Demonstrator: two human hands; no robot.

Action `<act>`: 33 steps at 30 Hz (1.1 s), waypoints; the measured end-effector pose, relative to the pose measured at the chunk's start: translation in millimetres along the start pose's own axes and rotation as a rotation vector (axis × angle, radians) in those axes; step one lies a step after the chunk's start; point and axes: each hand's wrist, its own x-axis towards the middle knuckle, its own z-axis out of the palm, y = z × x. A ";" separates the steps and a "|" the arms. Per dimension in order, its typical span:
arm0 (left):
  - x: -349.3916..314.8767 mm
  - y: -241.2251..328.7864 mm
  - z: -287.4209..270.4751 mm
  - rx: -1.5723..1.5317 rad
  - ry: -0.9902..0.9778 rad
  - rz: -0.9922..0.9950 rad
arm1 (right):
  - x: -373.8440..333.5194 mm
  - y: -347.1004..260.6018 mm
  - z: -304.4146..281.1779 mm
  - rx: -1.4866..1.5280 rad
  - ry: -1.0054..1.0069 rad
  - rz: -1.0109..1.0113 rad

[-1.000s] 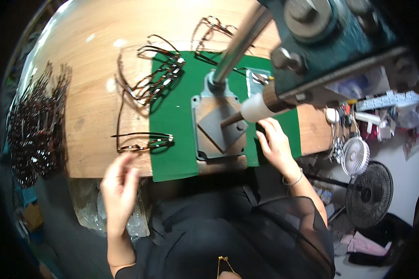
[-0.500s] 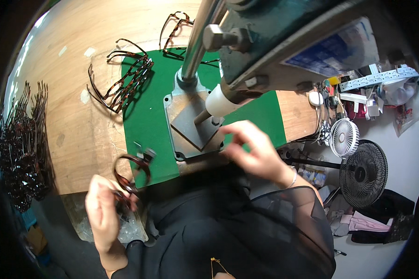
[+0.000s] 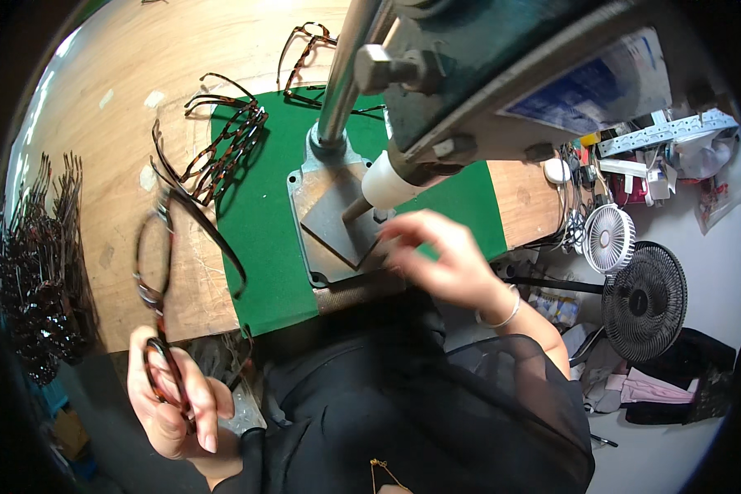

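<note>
At the lower left, my left hand is closed around one rim of a brown tortoiseshell eyeglass frame. Its other rim stands up above my fingers, and a dark temple arm slants over the green mat's left edge. My right hand is at the near right corner of the press's square metal base. Its fingers are loosely bent and apart, somewhat blurred, with nothing seen in them. Just beyond the fingertips, the press's white collar and rod come down over a grey diamond-shaped plate.
Folded tortoiseshell frames lie at the mat's far left, another frame behind the press column. A dense pile of frames fills the left edge. The press head overhangs the right; fans and cables stand beyond.
My left hand has turned and raised the eyeglass frame, so it now stands upright over the wood. My right hand has shifted slightly left by the press base.
</note>
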 end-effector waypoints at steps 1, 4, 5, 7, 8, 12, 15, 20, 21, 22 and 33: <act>5.4 -5.4 3.0 -0.025 0.015 0.003 | -0.2 14.1 -12.5 -0.112 0.134 0.057; 23.6 -39.2 30.9 0.094 0.103 -0.002 | -4.6 76.8 -21.0 -0.252 0.357 0.349; 24.9 -51.3 34.2 0.157 0.061 0.044 | -8.7 94.5 -14.8 -0.256 0.403 0.292; 27.1 -65.9 35.5 0.255 -0.003 0.111 | -3.9 91.6 -5.6 -0.331 0.474 0.225; 28.7 -67.9 35.8 0.282 -0.046 0.116 | -4.4 91.9 -3.5 -0.317 0.512 0.227; 40.6 -67.7 36.4 0.312 0.014 -0.066 | -3.6 95.8 -0.5 -0.496 0.496 0.141; 45.4 -73.2 41.1 0.280 0.001 -0.026 | -0.1 94.4 -3.4 -0.500 0.446 0.190; 43.1 -85.6 36.6 0.384 -0.139 0.081 | 0.0 87.7 -24.6 -0.127 0.358 0.331; 42.1 -84.9 37.7 0.336 -0.215 0.067 | 0.4 76.0 -28.2 -0.044 0.335 0.296; 41.8 -84.7 39.7 0.287 -0.292 0.054 | 0.5 59.1 -29.7 0.051 0.307 0.269; 40.1 -85.9 40.4 0.705 -0.325 0.106 | 16.8 -61.9 4.8 -0.040 -0.151 -0.338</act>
